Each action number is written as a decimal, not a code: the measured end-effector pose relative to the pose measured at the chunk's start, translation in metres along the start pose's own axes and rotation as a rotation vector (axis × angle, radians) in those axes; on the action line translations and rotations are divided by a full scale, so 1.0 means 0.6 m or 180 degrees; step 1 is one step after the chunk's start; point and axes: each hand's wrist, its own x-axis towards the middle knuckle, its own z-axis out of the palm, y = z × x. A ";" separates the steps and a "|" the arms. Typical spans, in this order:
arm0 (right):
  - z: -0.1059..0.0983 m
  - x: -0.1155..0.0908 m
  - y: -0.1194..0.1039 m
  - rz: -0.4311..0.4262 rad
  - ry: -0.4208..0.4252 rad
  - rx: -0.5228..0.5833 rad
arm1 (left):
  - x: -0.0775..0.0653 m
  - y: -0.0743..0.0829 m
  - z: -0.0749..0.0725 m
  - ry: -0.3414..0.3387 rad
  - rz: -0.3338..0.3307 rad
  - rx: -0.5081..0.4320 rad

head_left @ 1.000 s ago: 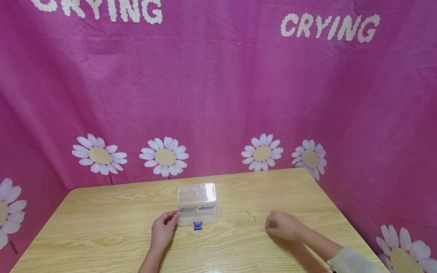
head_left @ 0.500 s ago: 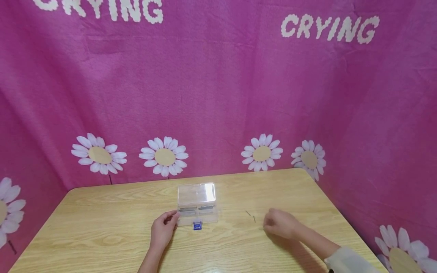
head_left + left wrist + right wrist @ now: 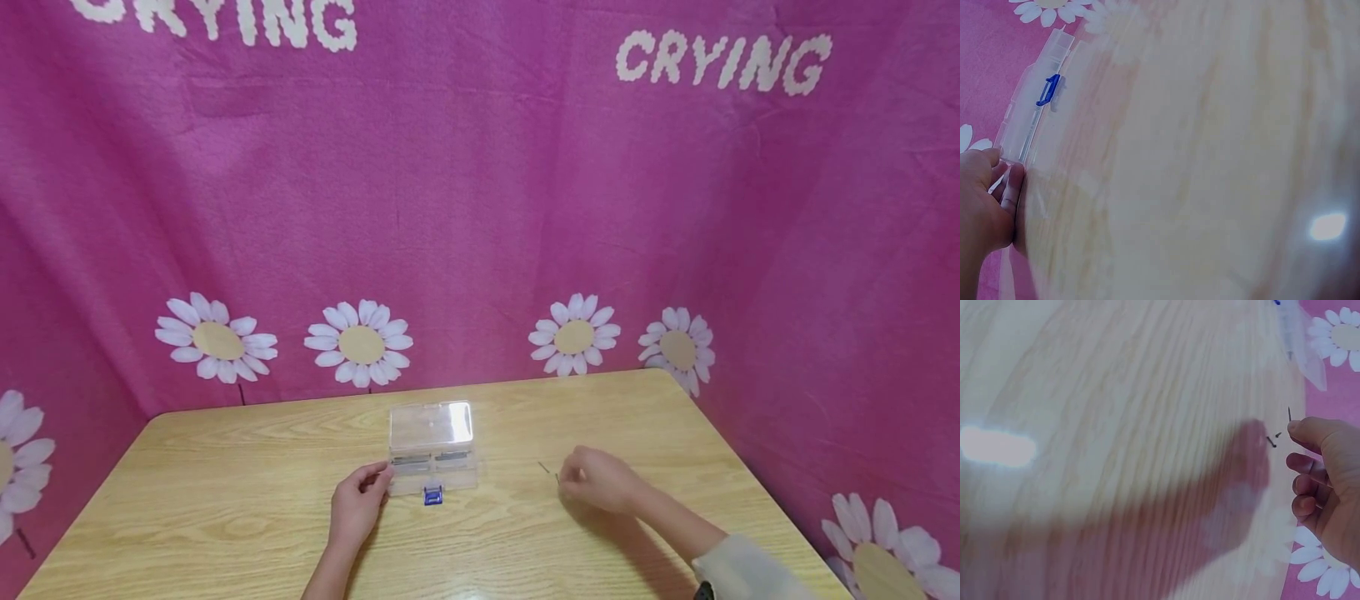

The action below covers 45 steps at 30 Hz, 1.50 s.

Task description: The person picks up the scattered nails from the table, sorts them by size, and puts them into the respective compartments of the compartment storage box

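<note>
A clear plastic box point(image 3: 433, 475) with a blue latch point(image 3: 432, 496) sits on the table, its lid point(image 3: 431, 425) raised at the back. Grey nails point(image 3: 411, 460) lie in its rear compartments. My left hand point(image 3: 358, 504) grips the box's left side between thumb and fingers, as the left wrist view also shows. To the right of the box, my right hand point(image 3: 600, 481) is raised over the table. Between its thumb and forefinger it pinches one thin nail point(image 3: 1289, 414), point up in the right wrist view; the other fingers curl loosely. Two loose nails point(image 3: 1270, 442) lie on the wood beside this hand.
The wood-grain table point(image 3: 247, 500) ends at a pink curtain point(image 3: 465, 208) printed with daisies, which hangs behind it and along both sides. A bright light reflection point(image 3: 997, 447) shows on the tabletop in the wrist views.
My right hand has moved left, toward the box and the loose nails, and now overlaps the nearer one in the head view. My left hand and the box have stayed in place.
</note>
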 end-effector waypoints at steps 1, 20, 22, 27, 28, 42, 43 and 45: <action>0.000 0.002 -0.002 0.0030 0.0011 0.0030 | 0.000 0.000 0.000 0.0001 0.0000 -0.0005; 0.014 0.043 -0.033 -0.0189 0.0317 0.0324 | -0.001 0.004 -0.001 0.0022 -0.0012 -0.0016; 0.018 0.047 -0.037 -0.0192 0.0323 0.0335 | -0.001 0.004 -0.001 0.0017 -0.0026 -0.0014; 0.028 0.056 -0.045 -0.0230 0.0341 0.0429 | 0.000 0.003 0.000 0.0007 -0.0046 -0.0017; 0.029 0.058 -0.047 -0.0235 0.0338 0.0469 | 0.000 0.003 0.000 0.0009 -0.0047 -0.0015; 0.052 0.076 -0.068 -0.0112 0.0311 0.0896 | -0.001 0.004 0.000 0.0016 -0.0024 -0.0019; 0.053 0.077 -0.071 -0.0094 0.0302 0.0923 | -0.001 0.004 0.000 0.0016 -0.0026 -0.0019; 0.056 0.079 -0.077 -0.0085 0.0298 0.0976 | -0.001 0.004 0.000 0.0013 -0.0028 -0.0011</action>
